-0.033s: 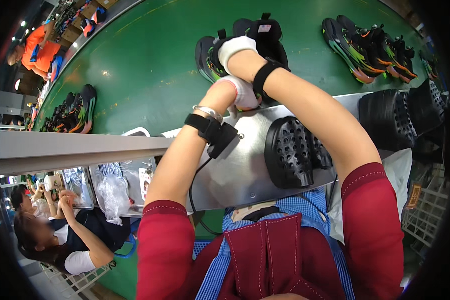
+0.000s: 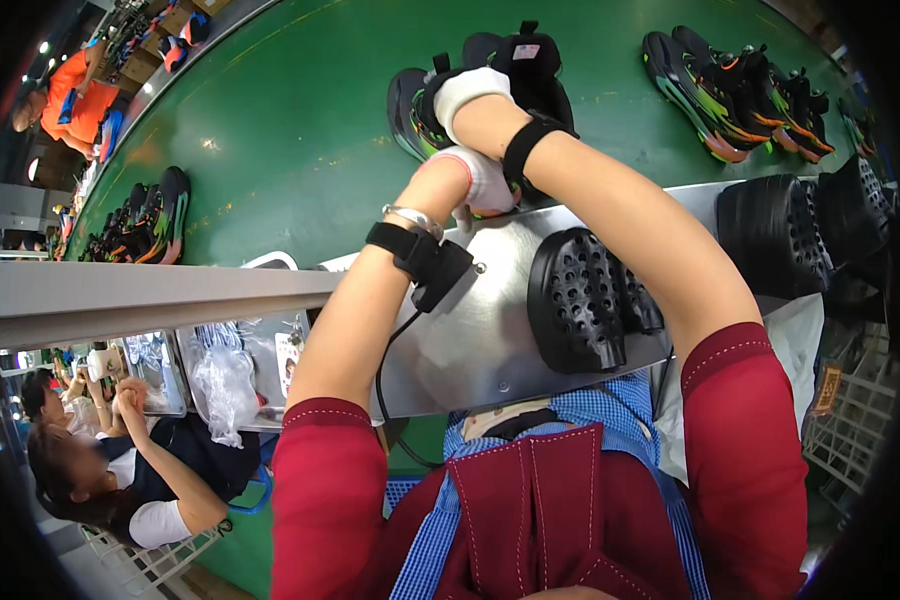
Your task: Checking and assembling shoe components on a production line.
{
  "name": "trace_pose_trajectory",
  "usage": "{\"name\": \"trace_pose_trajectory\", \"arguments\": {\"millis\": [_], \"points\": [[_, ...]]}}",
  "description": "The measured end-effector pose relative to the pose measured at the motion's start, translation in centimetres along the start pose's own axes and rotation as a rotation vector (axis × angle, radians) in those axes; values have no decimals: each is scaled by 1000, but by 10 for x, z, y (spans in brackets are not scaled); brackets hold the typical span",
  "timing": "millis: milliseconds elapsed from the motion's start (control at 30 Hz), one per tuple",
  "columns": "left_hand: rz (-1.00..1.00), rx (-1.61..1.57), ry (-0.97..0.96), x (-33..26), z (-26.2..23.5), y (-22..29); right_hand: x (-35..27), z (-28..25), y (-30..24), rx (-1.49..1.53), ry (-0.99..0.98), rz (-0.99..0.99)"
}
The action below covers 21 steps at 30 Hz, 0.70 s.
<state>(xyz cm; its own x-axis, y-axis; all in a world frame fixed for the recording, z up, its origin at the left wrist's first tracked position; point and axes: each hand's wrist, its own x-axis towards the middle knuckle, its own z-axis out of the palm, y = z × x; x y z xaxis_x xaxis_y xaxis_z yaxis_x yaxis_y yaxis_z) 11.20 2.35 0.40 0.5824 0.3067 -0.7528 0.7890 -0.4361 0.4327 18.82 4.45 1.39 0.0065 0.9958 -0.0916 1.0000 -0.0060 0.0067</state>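
head view, count first: two gloved hands, both the wearer's own. right hand (image 2: 467, 92) in a white glove, curled down onto a black shoe (image 2: 530, 70) on the green conveyor belt (image 2: 290, 130); grip looks closed on the shoe's upper, though the fingers are partly hidden. left hand (image 2: 480, 182) in a white glove, just below the right wrist at the near edge of the belt; it looks curled, but cannot tell whether it grips anything. each wrist carries one black strap, two in all; the left one has a small black unit (image 2: 438, 272) with a cable hanging down, plus one metal bangle (image 2: 413, 216)

shoes under the hands: two, dark with green accents, side by side, touching. far right on the belt: one cluster of bright multicolour shoes (image 2: 735, 95), at least three, exact count unclear. left edge of belt: another row of shoes (image 2: 150, 220), count unclear

metal shelf (image 2: 470, 340) in front of the wearer: one black perforated mould (image 2: 580, 300) near centre, two more (image 2: 775, 235) at right

other people: one in orange (image 2: 65, 100) top left, two seated (image 2: 100, 470) bottom left

versus earlier frame: taken at the same instant, no difference seen in hands, shoes or moulds
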Motion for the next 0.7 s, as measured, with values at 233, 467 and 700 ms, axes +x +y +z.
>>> {"name": "trace_pose_trajectory", "arguments": {"millis": [233,467,700], "points": [[378,448,339,48,9,-69,-32,-35,-16,199,-90,-51],[13,26,140,-23,12,-61,-152,-81,-19,193,-57,-239],[-116,-37,298,-50,7,-91,-299,-98,88,-69,184,271]]}}
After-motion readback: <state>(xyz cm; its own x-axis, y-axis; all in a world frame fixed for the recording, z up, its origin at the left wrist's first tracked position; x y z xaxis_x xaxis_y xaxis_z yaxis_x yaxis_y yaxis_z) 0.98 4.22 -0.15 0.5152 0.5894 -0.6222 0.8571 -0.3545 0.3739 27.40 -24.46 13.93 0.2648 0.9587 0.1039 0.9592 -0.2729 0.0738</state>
